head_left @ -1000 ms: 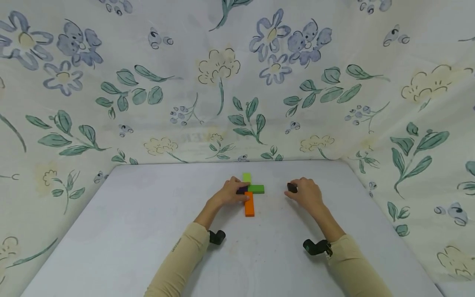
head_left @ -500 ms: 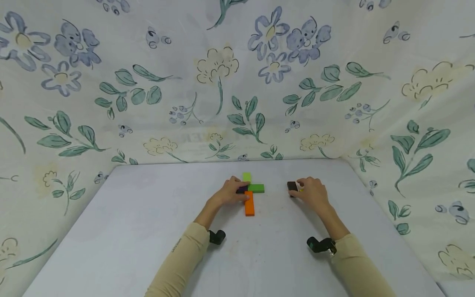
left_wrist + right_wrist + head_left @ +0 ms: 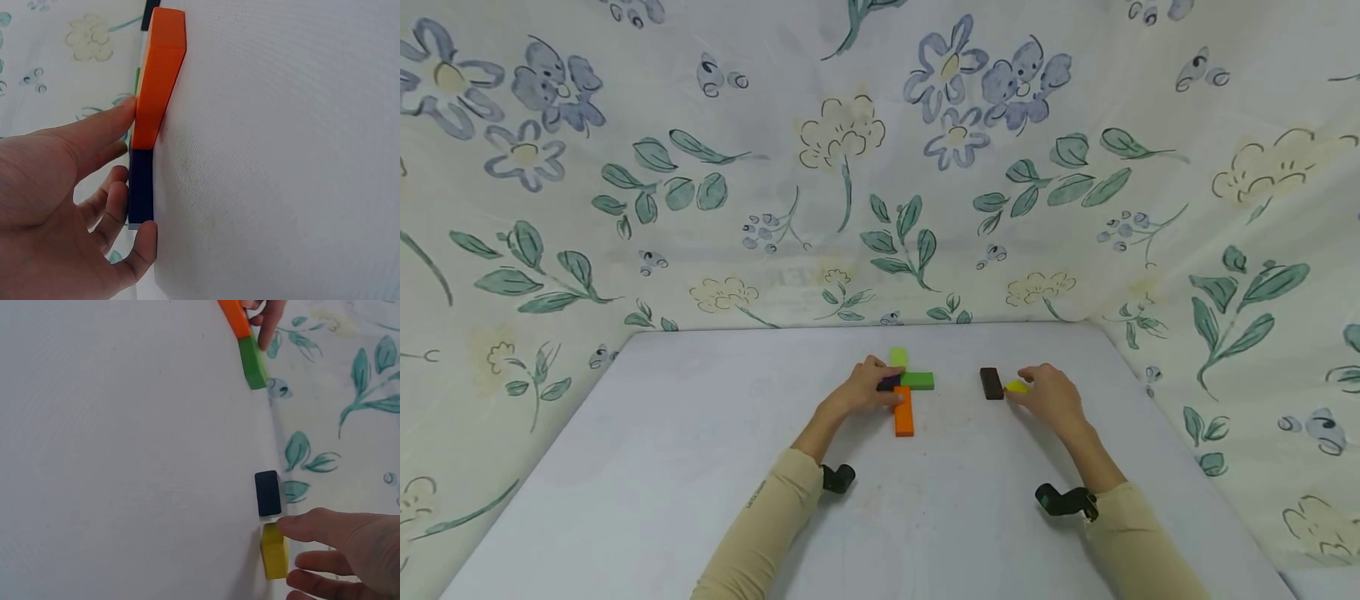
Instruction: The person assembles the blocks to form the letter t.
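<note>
Wooden-looking blocks form a cross on the table: a light green block (image 3: pixel 898 358) at the back, a green block (image 3: pixel 919 381) at the right, an orange block (image 3: pixel 904 412) in front, and a dark blue block (image 3: pixel 141 187) at the left. My left hand (image 3: pixel 867 387) brackets the dark blue block between thumb and fingers; its thumb touches the orange block's side. To the right, a dark brown block (image 3: pixel 992 383) lies on the table. Beside it, my right hand (image 3: pixel 1051 396) pinches a yellow block (image 3: pixel 274 551), partly hidden by the fingers in the head view.
The white table (image 3: pixel 700 417) reaches a flower-patterned cloth (image 3: pixel 842 250) at the back and sides. Bare tabletop lies between the cross and the dark brown block. A black wrist camera (image 3: pixel 1066 500) sits on the right forearm, and another camera (image 3: pixel 838 479) on the left.
My right hand has let go of the dark brown block, set it down on the table and shifted right to the yellow block. The left hand and the cross stay put.
</note>
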Demonstrator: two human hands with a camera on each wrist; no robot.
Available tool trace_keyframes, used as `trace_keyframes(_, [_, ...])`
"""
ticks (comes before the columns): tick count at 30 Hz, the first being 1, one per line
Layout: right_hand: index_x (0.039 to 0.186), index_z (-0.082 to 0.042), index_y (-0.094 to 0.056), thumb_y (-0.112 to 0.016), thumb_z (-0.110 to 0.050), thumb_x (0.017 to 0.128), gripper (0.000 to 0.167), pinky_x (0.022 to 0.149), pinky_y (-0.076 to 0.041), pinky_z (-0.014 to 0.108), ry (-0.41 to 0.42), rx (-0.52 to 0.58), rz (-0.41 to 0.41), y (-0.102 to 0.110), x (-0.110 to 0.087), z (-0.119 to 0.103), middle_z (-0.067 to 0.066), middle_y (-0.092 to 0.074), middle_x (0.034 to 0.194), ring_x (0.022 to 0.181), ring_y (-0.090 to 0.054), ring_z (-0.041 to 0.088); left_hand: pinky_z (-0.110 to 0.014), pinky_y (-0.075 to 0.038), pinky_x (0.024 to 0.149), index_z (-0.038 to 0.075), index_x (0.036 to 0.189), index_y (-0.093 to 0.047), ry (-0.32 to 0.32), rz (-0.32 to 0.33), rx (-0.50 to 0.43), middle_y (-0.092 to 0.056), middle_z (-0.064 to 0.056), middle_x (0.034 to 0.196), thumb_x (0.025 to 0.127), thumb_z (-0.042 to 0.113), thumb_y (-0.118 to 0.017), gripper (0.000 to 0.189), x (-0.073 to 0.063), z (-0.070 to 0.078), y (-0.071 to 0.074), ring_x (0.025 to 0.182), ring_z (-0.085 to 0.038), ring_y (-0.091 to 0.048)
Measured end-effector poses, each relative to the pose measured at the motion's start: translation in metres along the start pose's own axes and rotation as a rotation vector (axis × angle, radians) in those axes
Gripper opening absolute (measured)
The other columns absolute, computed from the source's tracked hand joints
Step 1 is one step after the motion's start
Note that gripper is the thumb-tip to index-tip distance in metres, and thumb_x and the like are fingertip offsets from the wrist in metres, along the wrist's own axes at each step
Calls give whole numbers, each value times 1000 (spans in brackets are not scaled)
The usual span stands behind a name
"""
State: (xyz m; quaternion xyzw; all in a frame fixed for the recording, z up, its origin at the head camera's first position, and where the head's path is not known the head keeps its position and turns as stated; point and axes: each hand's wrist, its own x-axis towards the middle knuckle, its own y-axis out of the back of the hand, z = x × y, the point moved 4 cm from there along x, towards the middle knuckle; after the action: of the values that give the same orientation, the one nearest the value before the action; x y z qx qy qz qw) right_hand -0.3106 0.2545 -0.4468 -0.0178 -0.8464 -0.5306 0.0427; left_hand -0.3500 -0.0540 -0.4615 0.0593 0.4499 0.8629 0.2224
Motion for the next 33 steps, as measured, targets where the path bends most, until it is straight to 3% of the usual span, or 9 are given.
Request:
trace_keyframes(11, [113,5,-70,-75,-26,83,43,68,-53,38,-31,28,8,-5,0,14,21,-72,102,86,-67,31,-42,-41,96,17,143,-53,-8,-6,8,-45,-18,133,91,30,-70,56,0,-1,0,115,-30,-42])
trace_keyframes(33, [112,7,-69,-74,-23,85,41,73,-55,43,-22,7,35,-8,-2,13,21,-73,99,85,-67,31,-42,-42,96,16,142,-54,-21,-4,19,-46,-18,132,91,30,-70,56,-1,0,0,114,-31,-42])
